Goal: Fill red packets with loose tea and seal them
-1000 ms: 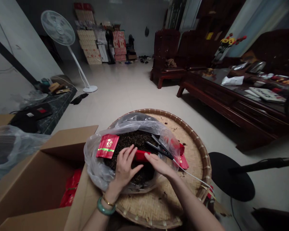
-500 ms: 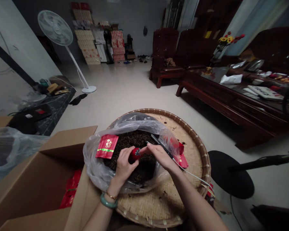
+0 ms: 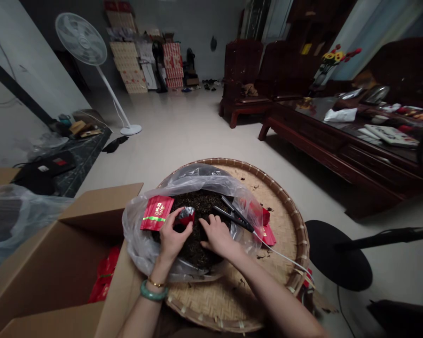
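While red packets (image 3: 157,212) lie at the bag's (image 3: 136,249) left, left hand (image 3: 171,239) grips an open pouch (image 3: 187,215) | right hand (image 3: 219,238) at dark leaves (image 3: 195,201), grip's hold unclear; likely gathering leaves | next move calls for a steady, open pouch mouth

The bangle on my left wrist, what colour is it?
The bangle is green, seen best in the head view.

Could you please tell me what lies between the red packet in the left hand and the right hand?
Dark dried leaves lie between the red packet and the right hand, as the head view shows.
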Demonstrator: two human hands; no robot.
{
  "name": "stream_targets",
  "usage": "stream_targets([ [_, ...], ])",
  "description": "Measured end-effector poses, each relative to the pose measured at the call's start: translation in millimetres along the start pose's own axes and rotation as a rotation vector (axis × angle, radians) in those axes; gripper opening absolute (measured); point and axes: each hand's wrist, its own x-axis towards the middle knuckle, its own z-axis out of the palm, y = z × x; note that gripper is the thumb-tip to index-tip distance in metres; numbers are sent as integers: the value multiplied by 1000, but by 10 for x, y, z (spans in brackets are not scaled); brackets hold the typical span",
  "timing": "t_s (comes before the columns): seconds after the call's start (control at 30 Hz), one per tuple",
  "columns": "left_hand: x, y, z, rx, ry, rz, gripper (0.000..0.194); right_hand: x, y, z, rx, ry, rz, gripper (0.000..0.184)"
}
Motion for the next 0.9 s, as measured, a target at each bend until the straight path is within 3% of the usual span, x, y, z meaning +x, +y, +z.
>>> stream_targets([
  [0.1,4,15,-5,-13,12,-4,39,46,-49,5,-36,13,33,72],
  [0.37,4,-51,1,-8,24,4,37,96,-65,89,-88,48,77,51],
  [0.53,-14,-81,15,-37,18,2,38,123,-14,117,-6,78,40,40],
  [0.7,-5,-85,-1,-37,20,-8,37,146,141,123,304,174,-2,30],
  [0.9,16,-85,-11,-58,52,-21,37,242,317,162,988,332,4,26],
])
